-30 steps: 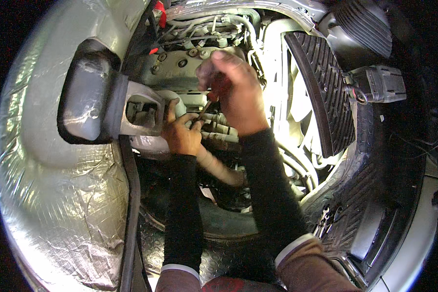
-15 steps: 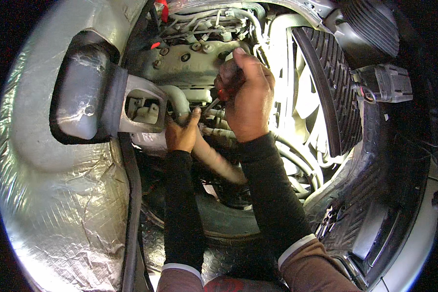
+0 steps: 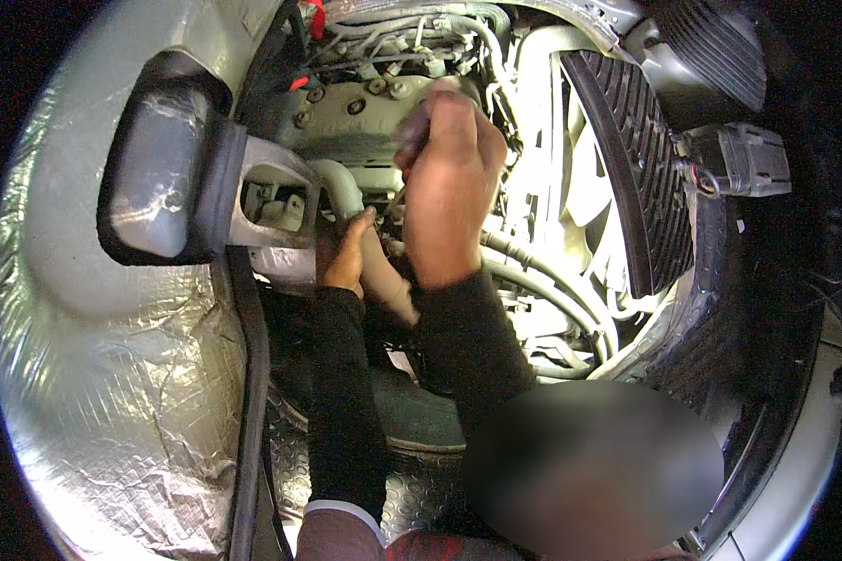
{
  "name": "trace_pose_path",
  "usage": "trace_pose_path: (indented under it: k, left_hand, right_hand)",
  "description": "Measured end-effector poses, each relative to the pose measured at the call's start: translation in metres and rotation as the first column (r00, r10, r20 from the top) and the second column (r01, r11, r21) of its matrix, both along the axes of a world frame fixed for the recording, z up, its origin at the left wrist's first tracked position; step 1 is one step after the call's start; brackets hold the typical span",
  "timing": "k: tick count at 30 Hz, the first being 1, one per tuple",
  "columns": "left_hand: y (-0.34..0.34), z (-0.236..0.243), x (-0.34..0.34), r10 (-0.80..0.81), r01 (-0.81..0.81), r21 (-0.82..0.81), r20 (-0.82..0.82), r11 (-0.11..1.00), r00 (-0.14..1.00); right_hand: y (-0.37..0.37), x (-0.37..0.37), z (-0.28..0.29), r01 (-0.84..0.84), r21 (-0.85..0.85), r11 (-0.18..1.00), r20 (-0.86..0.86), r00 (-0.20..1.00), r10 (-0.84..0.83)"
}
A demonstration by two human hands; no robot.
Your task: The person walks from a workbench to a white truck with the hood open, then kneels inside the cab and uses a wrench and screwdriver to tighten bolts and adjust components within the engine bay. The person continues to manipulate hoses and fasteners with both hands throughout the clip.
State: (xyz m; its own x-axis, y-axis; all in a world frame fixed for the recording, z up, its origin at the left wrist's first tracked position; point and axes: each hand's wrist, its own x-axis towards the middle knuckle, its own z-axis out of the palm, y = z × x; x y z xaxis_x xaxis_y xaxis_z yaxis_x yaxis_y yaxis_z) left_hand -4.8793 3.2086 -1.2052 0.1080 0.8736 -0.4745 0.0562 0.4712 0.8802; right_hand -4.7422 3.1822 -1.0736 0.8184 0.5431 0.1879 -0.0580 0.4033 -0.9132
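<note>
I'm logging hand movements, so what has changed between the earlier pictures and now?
The bare right hand has shifted left over the last half second, its forearm too. The bare left hand, fingers stretched towards the tool's shaft a second ago, now shows its thumb against the pale grey curved hose. A blurred oval now hides the lower right. The right hand still holds the red-handled tool.

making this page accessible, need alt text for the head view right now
A person's blurred right hand grips a mostly hidden tool over an engine while the left hand touches a bent hose. Crinkled silver foil lies at left; a black ridged panel is at right.
</note>
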Motion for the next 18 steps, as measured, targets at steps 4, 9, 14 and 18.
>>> trace_pose_path:
  k: [4, 9, 14, 18]
  left_hand:
    - [-0.005, 0.025, 0.013, -0.07, 0.076, 0.028, -0.186, 0.997, 0.98]
    - [0.008, -0.028, -0.009, 0.017, -0.016, -0.007, 0.092, 1.0, 0.996]
    - [0.011, -0.035, -0.012, -0.088, 0.096, -0.046, 0.155, 0.994, 0.984]
    - [0.01, -0.026, -0.01, -0.084, 0.089, 0.068, -0.074, 0.994, 0.994]
  right_hand:
    - [0.032, 0.07, -0.008, -0.909, 0.233, 0.346, -0.086, 0.336, 0.938]
    - [0.011, 0.017, 0.008, -0.278, -0.101, 0.955, -0.089, 0.959, 0.27]
    - [0.032, 0.018, -0.006, -0.548, 0.116, 0.828, 0.006, 0.834, 0.551]
    - [0.037, 0.062, 0.002, -0.917, 0.244, 0.315, -0.115, 0.295, 0.948]
